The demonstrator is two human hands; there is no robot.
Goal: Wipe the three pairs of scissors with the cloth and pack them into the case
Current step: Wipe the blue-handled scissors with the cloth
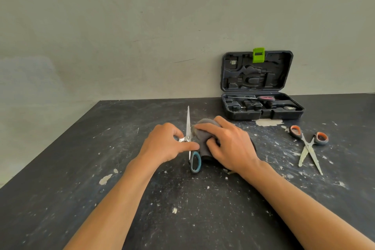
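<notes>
Now the left hand (164, 144) pinches the teal-handled scissors (191, 144) at their pivot on the counter (81, 168), while the right hand (227, 144) grips the grey cloth (203, 142) against them. Orange-handled scissors (309, 145) lie open near the open case (261, 105).

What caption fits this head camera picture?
Left hand steadies teal-handled scissors while right hand wipes with grey cloth.
</notes>
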